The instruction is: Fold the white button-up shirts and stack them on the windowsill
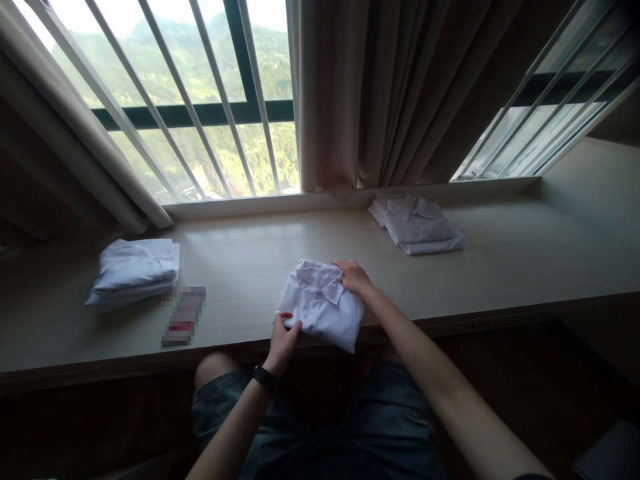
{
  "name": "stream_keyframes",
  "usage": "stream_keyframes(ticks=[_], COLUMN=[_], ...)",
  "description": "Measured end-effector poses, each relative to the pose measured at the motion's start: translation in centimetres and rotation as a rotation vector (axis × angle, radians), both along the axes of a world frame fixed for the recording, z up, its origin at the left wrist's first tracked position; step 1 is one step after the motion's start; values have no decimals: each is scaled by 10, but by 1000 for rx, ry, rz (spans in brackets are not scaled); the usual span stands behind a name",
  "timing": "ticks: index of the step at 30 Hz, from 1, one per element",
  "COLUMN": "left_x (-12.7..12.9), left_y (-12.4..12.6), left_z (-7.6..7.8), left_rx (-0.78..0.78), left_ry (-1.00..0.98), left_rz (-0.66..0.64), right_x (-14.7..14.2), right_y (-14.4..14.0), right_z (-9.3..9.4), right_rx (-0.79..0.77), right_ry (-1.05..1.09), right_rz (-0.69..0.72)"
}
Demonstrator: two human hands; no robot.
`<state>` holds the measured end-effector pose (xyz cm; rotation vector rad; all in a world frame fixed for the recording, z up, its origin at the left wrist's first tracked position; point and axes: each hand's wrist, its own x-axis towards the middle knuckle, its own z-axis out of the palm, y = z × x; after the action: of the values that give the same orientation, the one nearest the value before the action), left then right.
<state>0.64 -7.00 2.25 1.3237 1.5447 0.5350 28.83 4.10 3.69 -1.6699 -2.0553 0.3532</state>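
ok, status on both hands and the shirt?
Left hand pinching near edge of folded white collared shirt. Right hand resting by its collar. Shirt overhangs the pale wooden ledge.

Head-camera view, looking forward and down
I look from above across the window ledge (pixel 500 267), close over both forearms, facing the window (pixel 200 100)

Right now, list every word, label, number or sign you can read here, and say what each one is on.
None can be read.
flat item with a red patch, lying on the ledge: blurred out, nothing legible.
folded white shirt, held by the left hand and the right hand: no print visible.
left stack of shirts and right stack of shirts: no visible labels.
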Motion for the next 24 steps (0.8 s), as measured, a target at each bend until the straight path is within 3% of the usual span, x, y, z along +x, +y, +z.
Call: stream_keyframes(ticks=[2,5,7,9,12,15,18,24], left_x=[-1,-7,-7,0,22,46,56,22], left_y=[-18,-11,17,54,105,130,134,121], left_z=[7,31,47,60,68,66,57,30], left_rx=[22,277,514,740,900,928,987,1157], left_ry=[22,278,401,458,646,778,786,721], left_rz=[-25,-9,-63,-218,-477,-673,-775,-745], right_x=[-10,-35,-53,-65,-73,-72,-70,-69], right_y=[0,-26,-50,-67,-76,-74,-73,-81], right_z=[4,-7,-21,-36,-50,-56,-55,-44], right_rx=[72,223,297,310,270,278,323,370], right_ry=[4,106,150,166,196,222,251,297], right_rz=[-26,-120,-165,-191,-196,-187,-208,-251])
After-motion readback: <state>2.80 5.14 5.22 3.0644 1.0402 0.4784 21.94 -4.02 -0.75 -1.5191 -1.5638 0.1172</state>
